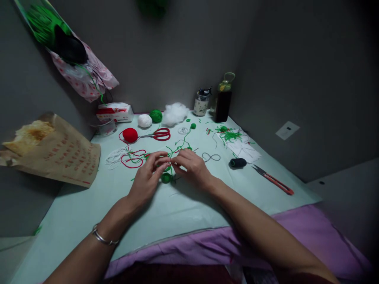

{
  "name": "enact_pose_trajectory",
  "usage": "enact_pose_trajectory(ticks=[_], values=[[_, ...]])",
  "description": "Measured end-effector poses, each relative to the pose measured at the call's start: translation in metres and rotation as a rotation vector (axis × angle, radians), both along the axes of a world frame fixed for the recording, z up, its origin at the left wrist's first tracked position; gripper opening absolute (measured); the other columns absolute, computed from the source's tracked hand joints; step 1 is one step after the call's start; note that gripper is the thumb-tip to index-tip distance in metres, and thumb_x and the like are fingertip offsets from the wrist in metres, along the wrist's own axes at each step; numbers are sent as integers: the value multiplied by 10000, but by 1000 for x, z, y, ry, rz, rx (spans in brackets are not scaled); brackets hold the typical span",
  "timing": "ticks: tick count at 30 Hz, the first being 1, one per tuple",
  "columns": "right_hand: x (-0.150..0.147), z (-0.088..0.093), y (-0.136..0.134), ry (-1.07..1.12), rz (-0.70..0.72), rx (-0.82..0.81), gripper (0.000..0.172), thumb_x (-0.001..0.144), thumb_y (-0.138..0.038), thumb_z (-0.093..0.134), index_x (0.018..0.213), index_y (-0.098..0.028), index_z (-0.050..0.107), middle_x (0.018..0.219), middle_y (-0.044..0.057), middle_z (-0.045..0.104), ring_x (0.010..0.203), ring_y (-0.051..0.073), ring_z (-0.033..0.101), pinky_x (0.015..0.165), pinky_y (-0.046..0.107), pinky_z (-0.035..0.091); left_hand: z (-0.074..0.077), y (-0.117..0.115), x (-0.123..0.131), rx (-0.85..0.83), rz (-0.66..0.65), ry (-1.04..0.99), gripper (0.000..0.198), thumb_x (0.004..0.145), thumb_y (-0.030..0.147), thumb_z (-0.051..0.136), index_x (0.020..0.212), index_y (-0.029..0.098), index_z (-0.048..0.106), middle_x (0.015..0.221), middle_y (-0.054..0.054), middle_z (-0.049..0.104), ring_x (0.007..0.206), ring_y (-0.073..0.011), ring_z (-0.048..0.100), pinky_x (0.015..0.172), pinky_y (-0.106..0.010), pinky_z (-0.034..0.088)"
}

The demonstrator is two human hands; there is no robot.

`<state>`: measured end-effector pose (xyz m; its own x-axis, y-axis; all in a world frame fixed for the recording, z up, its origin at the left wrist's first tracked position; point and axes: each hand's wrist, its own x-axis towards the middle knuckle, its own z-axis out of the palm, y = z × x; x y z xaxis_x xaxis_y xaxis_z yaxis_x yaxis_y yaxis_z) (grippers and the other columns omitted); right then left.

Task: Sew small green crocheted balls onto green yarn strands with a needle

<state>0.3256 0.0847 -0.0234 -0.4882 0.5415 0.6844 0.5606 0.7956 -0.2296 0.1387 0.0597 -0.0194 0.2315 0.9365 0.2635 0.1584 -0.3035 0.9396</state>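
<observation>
My left hand and my right hand meet over the middle of the table, fingertips almost touching. Both are closed in a pinch, and a thin strand of red yarn shows between them; the fingers hide most of it. Just below the fingertips lies a small green yarn ball, with more green yarn partly hidden behind the hands. A green strand runs up to another little green ball. Left of my left hand are loose loops of red yarn and white yarn.
Red-handled scissors lie behind the hands, near red, white and green yarn balls and white stuffing. To the right are thread snips, a dark spool and yarn scraps. A bottle stands behind; a paper bag is left.
</observation>
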Motion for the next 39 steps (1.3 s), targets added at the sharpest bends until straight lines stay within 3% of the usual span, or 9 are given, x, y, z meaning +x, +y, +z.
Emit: enact_pose_trajectory(ticks=[6,9,12,15,18,23,28,35,39], values=[[1,-4,0,-127,-40,199,236,1012,-199,471,1011,-172,706,751,55,564,745,179,468,724,307,377,8,4,-1,-247,-64,-199,464,861,313,673,1297,187,579,1067,-93,743,862,-183,671,515,-224,437],[0,-4,-2,-101,-11,217,235,1016,-208,474,1020,-178,707,757,57,565,753,181,465,729,311,374,6,5,-3,-283,-84,-241,482,816,280,719,1279,188,623,1050,-85,753,853,-183,680,616,-259,511],[-3,-4,-4,-44,7,163,249,1016,-228,486,919,-159,705,766,66,595,754,176,480,737,301,387,3,5,-5,-312,-75,-260,392,747,216,768,1132,183,708,965,-59,757,866,-187,692,780,-327,556],[-5,-3,-4,23,60,52,240,1005,-244,523,864,-151,693,771,65,618,745,162,505,730,277,403,2,7,-6,-308,-27,-248,304,652,160,809,949,182,748,800,-11,723,774,-169,680,778,-330,560],[-4,-4,-3,87,143,-27,187,987,-233,559,891,-151,697,777,54,636,737,149,527,713,256,419,1,8,-7,-301,-5,-235,309,600,146,830,896,184,751,732,15,691,710,-151,661,734,-311,556],[1,-3,-1,123,184,-150,146,978,-216,571,960,-175,709,811,51,680,753,145,574,714,261,444,2,9,-10,-250,-11,-182,265,677,201,810,936,199,754,698,12,678,657,-148,632,668,-301,531],[4,4,-2,195,192,-283,114,951,-230,619,938,-182,722,804,45,692,752,139,609,721,252,458,3,9,-17,-203,-16,-167,231,763,259,772,990,227,748,742,-1,670,712,-158,623,709,-309,532],[8,13,-3,273,-73,-435,128,926,-224,598,872,-181,705,807,31,700,666,123,568,656,240,409,4,15,-31,-106,157,-242,158,720,257,797,839,212,704,868,-26,688,832,-192,641,788,-331,535],[10,17,-4,340,-98,-489,138,911,-253,608,858,-175,708,660,-6,607,570,100,463,591,238,353,1,16,-32,-142,121,-88,158,794,320,739,905,208,727,855,-43,720,834,-206,658,811,-359,530]])
